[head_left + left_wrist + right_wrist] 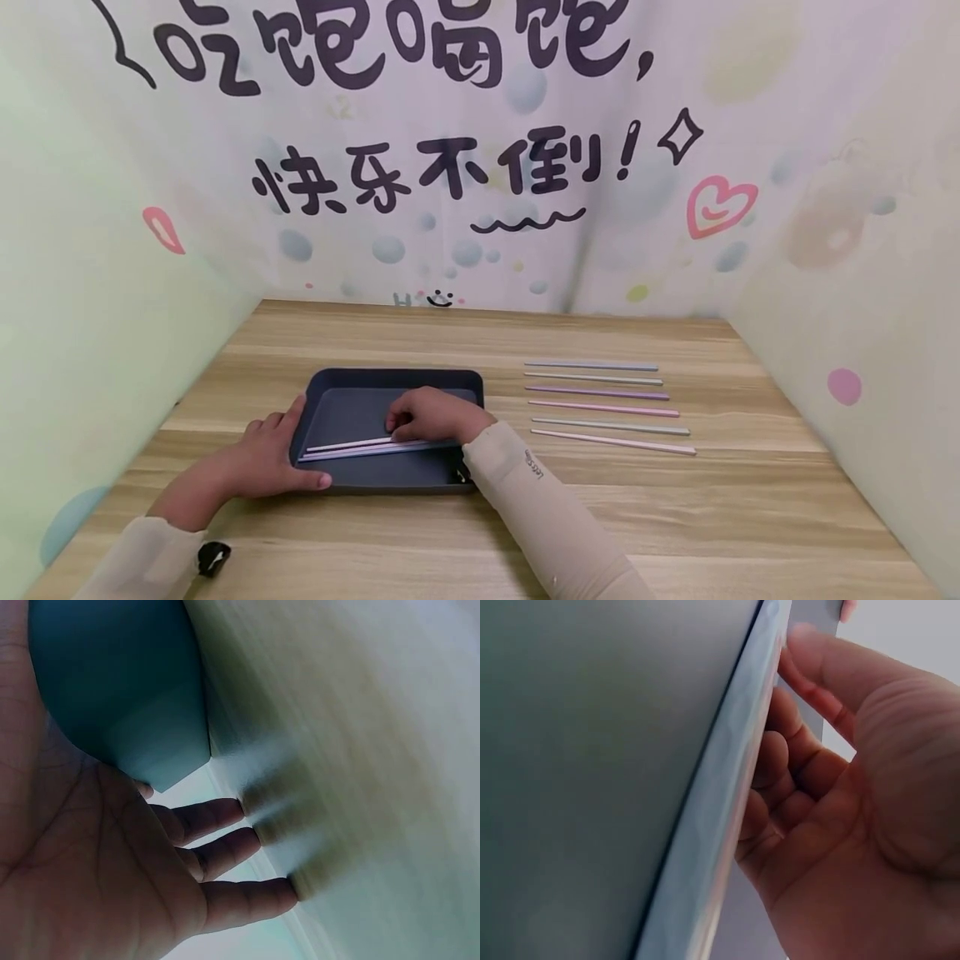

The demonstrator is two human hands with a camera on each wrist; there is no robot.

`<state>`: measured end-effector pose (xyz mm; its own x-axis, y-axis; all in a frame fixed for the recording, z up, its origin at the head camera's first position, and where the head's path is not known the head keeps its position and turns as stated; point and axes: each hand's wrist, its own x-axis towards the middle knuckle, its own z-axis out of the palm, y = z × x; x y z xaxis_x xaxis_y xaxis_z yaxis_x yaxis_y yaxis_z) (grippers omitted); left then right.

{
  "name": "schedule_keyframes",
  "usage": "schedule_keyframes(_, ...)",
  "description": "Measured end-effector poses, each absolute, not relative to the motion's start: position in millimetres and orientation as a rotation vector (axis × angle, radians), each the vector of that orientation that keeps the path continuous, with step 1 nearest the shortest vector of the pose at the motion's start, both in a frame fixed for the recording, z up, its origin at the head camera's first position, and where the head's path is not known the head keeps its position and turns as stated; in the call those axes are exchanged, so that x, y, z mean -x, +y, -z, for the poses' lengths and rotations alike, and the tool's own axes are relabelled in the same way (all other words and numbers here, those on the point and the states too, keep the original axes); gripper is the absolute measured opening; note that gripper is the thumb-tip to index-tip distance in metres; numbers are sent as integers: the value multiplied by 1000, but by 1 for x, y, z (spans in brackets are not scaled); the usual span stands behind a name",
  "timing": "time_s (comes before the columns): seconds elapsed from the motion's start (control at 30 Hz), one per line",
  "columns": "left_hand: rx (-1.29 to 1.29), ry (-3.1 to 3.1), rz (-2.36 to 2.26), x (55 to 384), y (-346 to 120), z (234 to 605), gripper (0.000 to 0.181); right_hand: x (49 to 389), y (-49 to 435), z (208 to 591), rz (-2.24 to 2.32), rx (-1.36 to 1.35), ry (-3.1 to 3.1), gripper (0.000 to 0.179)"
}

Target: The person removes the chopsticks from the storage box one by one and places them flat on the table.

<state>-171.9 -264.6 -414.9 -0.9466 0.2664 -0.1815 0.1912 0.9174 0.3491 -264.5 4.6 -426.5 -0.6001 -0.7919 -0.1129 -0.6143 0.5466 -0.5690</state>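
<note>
A dark blue-grey rectangular tray (405, 377) lies on the table at centre left. My left hand (262, 462) rests against its left end, the thumb along the front wall and the other fingers stretched along the outside. In the left wrist view, those fingers (247, 904) are spread, with their tips on the wood. My right hand (431, 417) is inside the tray, fingers curled, and pinches a pale chopstick (348, 446). Beside it on the tray floor lies a light blue chopstick (360, 452). The right wrist view shows chopsticks running past the thumb, blurred at close range.
To the right of the tray, several chopsticks lie roughly parallel on the wooden table (675, 517), among them a blue one (592, 366), a purple one (600, 392) and a pink one (603, 408). A printed curtain (450, 250) hangs behind; pale walls flank both sides.
</note>
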Motion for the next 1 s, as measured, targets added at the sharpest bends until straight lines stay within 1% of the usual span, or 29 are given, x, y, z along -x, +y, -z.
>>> schedule_keyframes(0.73,-349,2866,-486,174,-263,411,131,265,4,422,632,1161,2492,7)
schedule_keyframes(1.0,-373,2847,-504,170,-266,413,130,260,1,424,618,1161,2492,10)
